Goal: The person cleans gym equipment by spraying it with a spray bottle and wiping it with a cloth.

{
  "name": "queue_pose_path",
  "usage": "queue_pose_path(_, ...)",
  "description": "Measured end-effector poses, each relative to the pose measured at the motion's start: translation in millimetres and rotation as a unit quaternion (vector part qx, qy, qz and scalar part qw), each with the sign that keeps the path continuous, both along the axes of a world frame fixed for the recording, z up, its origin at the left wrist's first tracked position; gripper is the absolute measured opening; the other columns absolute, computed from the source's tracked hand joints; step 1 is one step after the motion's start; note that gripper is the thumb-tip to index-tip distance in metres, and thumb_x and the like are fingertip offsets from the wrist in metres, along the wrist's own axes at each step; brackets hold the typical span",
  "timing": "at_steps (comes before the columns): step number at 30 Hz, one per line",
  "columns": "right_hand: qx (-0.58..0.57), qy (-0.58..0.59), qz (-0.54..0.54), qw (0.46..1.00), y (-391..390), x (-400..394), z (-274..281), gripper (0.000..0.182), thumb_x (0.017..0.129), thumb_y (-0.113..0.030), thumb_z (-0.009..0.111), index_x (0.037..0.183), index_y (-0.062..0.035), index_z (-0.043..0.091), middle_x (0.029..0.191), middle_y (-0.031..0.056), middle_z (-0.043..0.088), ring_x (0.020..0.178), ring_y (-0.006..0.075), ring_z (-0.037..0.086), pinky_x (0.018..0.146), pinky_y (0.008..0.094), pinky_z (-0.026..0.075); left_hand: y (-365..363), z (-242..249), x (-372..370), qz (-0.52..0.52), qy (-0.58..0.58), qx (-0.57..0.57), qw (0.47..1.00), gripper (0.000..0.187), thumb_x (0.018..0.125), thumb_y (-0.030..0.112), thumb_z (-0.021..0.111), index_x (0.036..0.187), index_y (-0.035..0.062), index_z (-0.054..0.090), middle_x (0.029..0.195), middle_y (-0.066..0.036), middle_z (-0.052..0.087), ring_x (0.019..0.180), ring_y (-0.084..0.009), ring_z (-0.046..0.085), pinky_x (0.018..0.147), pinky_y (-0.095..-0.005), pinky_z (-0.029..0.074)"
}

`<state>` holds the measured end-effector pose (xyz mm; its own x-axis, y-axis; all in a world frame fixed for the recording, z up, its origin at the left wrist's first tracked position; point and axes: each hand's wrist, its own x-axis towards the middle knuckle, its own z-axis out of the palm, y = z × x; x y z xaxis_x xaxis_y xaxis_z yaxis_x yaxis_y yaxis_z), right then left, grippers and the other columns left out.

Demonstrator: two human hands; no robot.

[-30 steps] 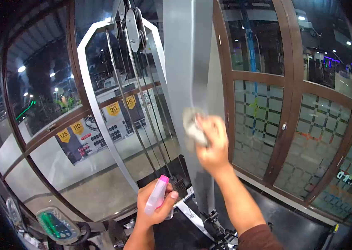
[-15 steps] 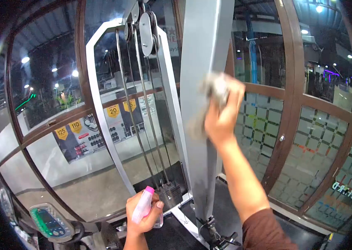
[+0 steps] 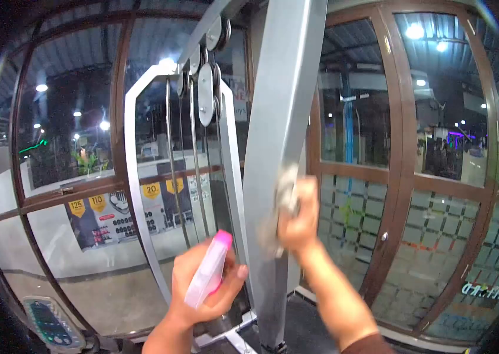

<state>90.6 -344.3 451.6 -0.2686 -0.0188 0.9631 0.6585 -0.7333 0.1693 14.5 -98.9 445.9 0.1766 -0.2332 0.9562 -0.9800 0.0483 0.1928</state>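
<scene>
My left hand [image 3: 187,283] is wrapped round a spray bottle with a pink and whitish head [image 3: 209,270]; most of the bottle is hidden by the fingers. My right hand [image 3: 301,217] grips a greyish cloth [image 3: 286,192], blurred by motion, against the edge of a wide grey upright post [image 3: 276,112] of a gym cable machine. Left of the post stand the machine's pale frame [image 3: 134,141], its pulleys [image 3: 206,94] and its thin guide rods and cables.
Brown-framed glass panels [image 3: 359,236] and doors stand to the right, with more glass behind the machine. A poster [image 3: 116,218] hangs low on the left. An exercise machine's console [image 3: 51,321] sits at lower left. Dark flooring [image 3: 302,318] shows below.
The view has tilted upward, showing more pulleys. My right hand has moved down along the post with the cloth. My left hand has risen closer to the post with the spray bottle.
</scene>
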Motion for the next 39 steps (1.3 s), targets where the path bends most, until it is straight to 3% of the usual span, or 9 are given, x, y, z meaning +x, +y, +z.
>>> queue_pose_path(6,0.078,0.252,-0.086,0.961,26,-34,-225,0.044,0.06,-0.006,0.069,0.103,-0.0094,0.06,0.107,0.0164,0.056,0.097,0.039,0.053,0.085,0.0508,0.044,-47,107,-28,-0.011,-0.147,-0.125,0.981,0.017,0.084,0.006,0.073,0.077,0.0006,0.057,0.065,-0.007,0.054,0.052,-0.0139,0.049,0.049,-0.03,0.038)
queue_pose_path(11,0.086,0.214,-0.023,0.973,27,-35,-216,0.053,0.059,-0.004,0.068,0.11,-0.0078,0.056,0.109,0.0181,0.053,0.098,0.0391,0.051,0.086,0.051,0.043,-53,119,-24,0.035,-0.076,-0.108,0.991,0.023,0.086,0.012,0.072,0.073,0.0022,0.055,0.058,-0.007,0.051,0.051,-0.0131,0.048,0.05,-0.0297,0.039)
queue_pose_path(17,0.025,-0.055,-0.069,0.996,7,-15,-7,0.029,0.09,-0.017,0.063,0.113,-0.0022,0.053,0.112,0.0237,0.053,0.107,0.0413,0.051,0.096,0.0528,0.039,-6,73,-14,0.027,0.02,-0.09,0.995,0.018,0.085,0.012,0.074,0.08,0.0,0.061,0.065,-0.005,0.056,0.055,-0.0128,0.05,0.052,-0.0294,0.041)
queue_pose_path(21,0.043,-0.175,-0.12,0.976,16,-27,168,0.033,0.081,0.002,0.064,0.112,-0.0038,0.055,0.112,0.0196,0.051,0.11,0.0402,0.049,0.098,0.0503,0.035,35,59,-7,0.057,0.01,-0.104,0.993,0.018,0.084,0.011,0.073,0.083,-0.0019,0.061,0.066,-0.006,0.056,0.055,-0.0129,0.05,0.053,-0.0284,0.041)
queue_pose_path(26,0.085,-0.15,-0.201,0.964,4,-85,344,0.041,0.091,-0.036,0.066,0.116,-0.0038,0.058,0.12,0.0247,0.058,0.115,0.0417,0.052,0.1,0.0531,0.038,70,43,-8,0.046,0.04,-0.102,0.993,0.022,0.083,0.014,0.073,0.081,-0.0033,0.06,0.067,-0.007,0.057,0.055,-0.0142,0.054,0.053,-0.0278,0.043)
queue_pose_path(29,0.097,-0.111,-0.174,0.974,-15,-96,374,0.049,0.09,-0.035,0.071,0.125,-0.0013,0.061,0.121,0.0222,0.063,0.12,0.0399,0.056,0.103,0.0431,0.044,87,34,1,0.035,0.039,-0.084,0.995,0.026,0.082,0.016,0.074,0.08,-0.0043,0.059,0.068,-0.009,0.059,0.057,-0.0154,0.057,0.054,-0.0279,0.046)
queue_pose_path(32,0.058,-0.087,-0.061,0.993,5,-88,320,0.038,0.09,-0.021,0.071,0.12,0.0004,0.066,0.127,0.0199,0.064,0.118,0.0364,0.061,0.103,0.038,0.047,95,28,11,0.004,0.064,-0.085,0.994,0.027,0.081,0.017,0.075,0.079,-0.005,0.059,0.069,-0.01,0.061,0.058,-0.0156,0.058,0.054,-0.0278,0.047)
queue_pose_path(34,-0.019,-0.15,-0.155,0.976,13,-70,262,0.041,0.081,-0.004,0.064,0.122,-0.0018,0.066,0.128,0.021,0.064,0.129,0.0374,0.055,0.111,0.0425,0.041,94,26,12,-0.02,0.091,-0.093,0.991,0.027,0.081,0.017,0.075,0.08,-0.0048,0.059,0.069,-0.011,0.061,0.057,-0.0158,0.058,0.054,-0.0278,0.047)
queue_pose_path(39,-0.071,-0.025,-0.281,0.957,33,-31,64,0.056,0.069,-0.004,0.066,0.125,-0.0097,0.068,0.147,0.0181,0.048,0.138,0.0455,0.04,0.118,0.0521,0.032,98,19,16,-0.044,0.09,-0.083,0.991,0.025,0.08,0.016,0.075,0.08,-0.0043,0.06,0.069,-0.011,0.062,0.057,-0.0164,0.059,0.055,-0.0276,0.048)
